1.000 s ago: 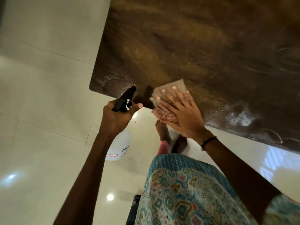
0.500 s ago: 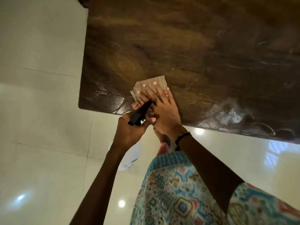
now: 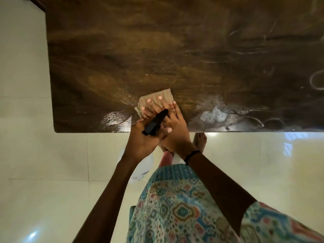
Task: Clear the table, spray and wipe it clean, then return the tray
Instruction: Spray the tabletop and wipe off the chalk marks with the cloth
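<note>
A pale tiled floor [image 3: 43, 155] is filling the nine o'clock side of the view, and the dark wooden table [image 3: 175, 50] is spreading from there across the whole twelve o'clock half, its near edge running level through the middle. A wet smear is glistening on the table near its seven o'clock corner. Just right of that smear, the left hand [image 3: 143, 137] is curling round the black trigger head of a spray bottle [image 3: 155, 122], gripping it firmly; the bottle's white body is hanging below the wrist over the floor, off the table's edge, with the nozzle pointing toward one o'clock. Touching that hand on its right, the right hand [image 3: 173, 127] is lying flat with straight, spread fingers [image 3: 152, 106], pressing a folded beige cloth [image 3: 158, 95] onto the tabletop close to the near edge; the cloth is showing beyond the fingertips toward twelve o'clock. A dark band [image 3: 192, 154] is circling the right wrist. Further toward three o'clock, whitish foamy residue [image 3: 213, 114] is sitting on the wood near the edge, and faint ring marks [image 3: 317, 81] are showing at the far right. A patterned blue garment [image 3: 184, 207] is occupying five o'clock, with a bare foot [image 3: 199, 141] standing on the floor under the table edge.
</note>
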Demonstrator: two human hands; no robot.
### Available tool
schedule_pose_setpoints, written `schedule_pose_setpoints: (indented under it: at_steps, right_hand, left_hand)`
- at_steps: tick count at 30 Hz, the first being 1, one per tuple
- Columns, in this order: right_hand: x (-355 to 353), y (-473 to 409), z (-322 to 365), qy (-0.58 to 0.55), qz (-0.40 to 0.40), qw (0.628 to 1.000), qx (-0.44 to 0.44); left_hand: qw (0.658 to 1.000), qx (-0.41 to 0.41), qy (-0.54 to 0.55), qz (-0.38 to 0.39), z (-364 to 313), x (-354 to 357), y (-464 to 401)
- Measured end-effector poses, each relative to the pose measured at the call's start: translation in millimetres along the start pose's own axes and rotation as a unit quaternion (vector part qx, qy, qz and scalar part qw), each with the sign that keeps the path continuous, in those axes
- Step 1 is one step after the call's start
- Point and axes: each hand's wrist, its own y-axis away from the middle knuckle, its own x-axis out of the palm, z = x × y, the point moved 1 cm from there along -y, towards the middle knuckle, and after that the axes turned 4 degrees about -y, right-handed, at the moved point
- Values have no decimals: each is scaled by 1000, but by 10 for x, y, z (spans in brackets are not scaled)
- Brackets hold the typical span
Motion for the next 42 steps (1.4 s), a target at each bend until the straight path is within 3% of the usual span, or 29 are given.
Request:
schedule_pose_setpoints:
  at_steps: [9, 12, 19, 23, 32, 36, 39, 42]
  right_hand:
    - [-506, 1319, -1043, 104, 91, 990, -14]
    - [-702, 1584, -1371, 128, 107, 986, 17]
    - [-1175, 2108, -1998, 118, 54, 981, 148]
    - [-1299, 2054, -2143, 91, 50, 981, 163]
    - [-935, 1141, -1641, 63, 82, 993, 52]
    - [-662, 752, -1248, 55, 78, 995, -33]
    - [-702, 827, -1375, 66, 104, 989, -84]
    - [-922, 1137, -1762, 89, 110, 987, -76]
  left_hand:
    - [998, 6, -41, 47, -257, 818, 63]
    - [997, -17, -42, 62, -285, 1091, 81]
    - [994, -25, -105, 24, -415, 1429, 93]
    - [994, -57, -97, -8, -462, 1463, 7]
    - [994, -91, -41, -32, -520, 1435, -66]
    - [987, -133, 6, -91, -477, 1263, -38]
    - [980, -168, 9, -105, -440, 1131, -17]
    - [987, -139, -11, -80, -543, 1116, -1]
